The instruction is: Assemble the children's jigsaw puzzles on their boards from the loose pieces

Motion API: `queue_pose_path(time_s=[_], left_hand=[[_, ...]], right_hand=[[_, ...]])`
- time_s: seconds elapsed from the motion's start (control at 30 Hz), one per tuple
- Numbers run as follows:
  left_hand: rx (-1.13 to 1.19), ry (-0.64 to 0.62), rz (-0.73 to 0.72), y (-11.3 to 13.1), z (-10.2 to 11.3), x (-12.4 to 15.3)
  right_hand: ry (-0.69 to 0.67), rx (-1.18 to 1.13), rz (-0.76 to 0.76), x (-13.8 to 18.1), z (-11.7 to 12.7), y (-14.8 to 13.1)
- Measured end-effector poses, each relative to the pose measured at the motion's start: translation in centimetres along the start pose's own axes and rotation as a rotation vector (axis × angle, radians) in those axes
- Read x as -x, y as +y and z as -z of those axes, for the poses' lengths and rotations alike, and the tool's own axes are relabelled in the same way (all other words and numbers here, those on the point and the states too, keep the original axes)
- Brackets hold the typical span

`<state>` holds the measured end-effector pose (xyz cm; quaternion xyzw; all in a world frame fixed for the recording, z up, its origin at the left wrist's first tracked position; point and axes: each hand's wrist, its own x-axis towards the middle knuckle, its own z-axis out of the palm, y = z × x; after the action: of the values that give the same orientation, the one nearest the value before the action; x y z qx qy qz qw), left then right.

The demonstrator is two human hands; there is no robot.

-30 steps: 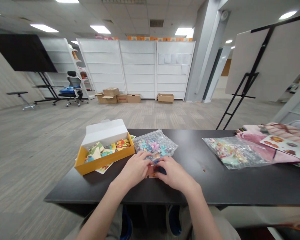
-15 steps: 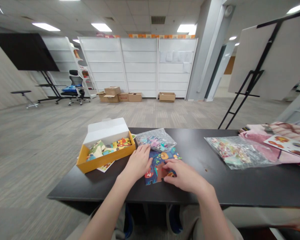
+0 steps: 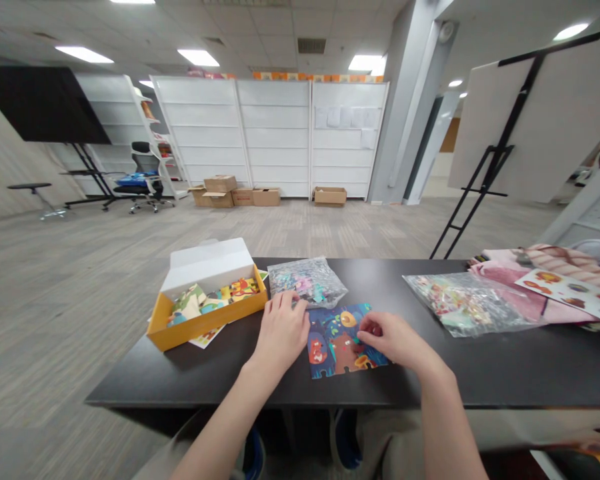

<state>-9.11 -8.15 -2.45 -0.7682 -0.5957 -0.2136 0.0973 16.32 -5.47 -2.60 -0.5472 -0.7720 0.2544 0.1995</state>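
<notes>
A partly joined jigsaw puzzle point(image 3: 330, 353) lies on the dark table in front of me, showing a brown bear and a red animal on dark blue. My left hand point(image 3: 284, 333) is flat with fingers stretched, at the puzzle's left edge, its fingertips by a clear plastic bag point(image 3: 310, 280) of puzzle pieces. Over the puzzle's right side, my right hand point(image 3: 397, 340) has its fingers curled and thumb and forefinger brought together. Whether a piece sits between them is hidden. The puzzle's lower edge shows open notches.
To the left stands an open yellow box point(image 3: 210, 322) with loose puzzle pieces, a printed sheet point(image 3: 207, 338) partly under it. At right lie another bag of pieces point(image 3: 473, 303), pink cloth point(image 3: 503, 273) and a picture card point(image 3: 570, 293). The table's front edge is close to me.
The puzzle has slid to the right along with both hands. My right hand's fingers, spread over the puzzle before, have drawn together, and more of the picture shows.
</notes>
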Motion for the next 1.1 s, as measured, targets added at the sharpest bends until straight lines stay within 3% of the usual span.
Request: queue_pose_path(time_s=[0.13, 0.33, 0.5, 0.67, 0.9, 1.1], left_hand=[[0.173, -0.263, -0.131, 1.4, 0.4, 1.2], [0.158, -0.379, -0.103, 1.2, 0.1, 2.2], [0.186, -0.383, -0.122, 0.6, 1.2, 1.8], [0.264, -0.347, -0.081, -0.1, 0.7, 1.4], [0.359, -0.356, -0.059, -0.5, -0.2, 1.3], [0.602, -0.297, 0.026, -0.3, -0.8, 1.3]], right_hand=[[0.021, -0.002, -0.028, 0.1, 0.7, 0.2], [-0.078, 0.008, -0.059, 0.4, 0.9, 0.0], [-0.071, -0.066, 0.001, 0.1, 0.3, -0.9], [-0.028, -0.136, 0.128, -0.9, -1.4, -2.6], [-0.110, -0.122, 0.112, -1.5, -3.0, -2.4], [-0.046, -0.054, 0.112, -1.7, -3.2, -2.0]])
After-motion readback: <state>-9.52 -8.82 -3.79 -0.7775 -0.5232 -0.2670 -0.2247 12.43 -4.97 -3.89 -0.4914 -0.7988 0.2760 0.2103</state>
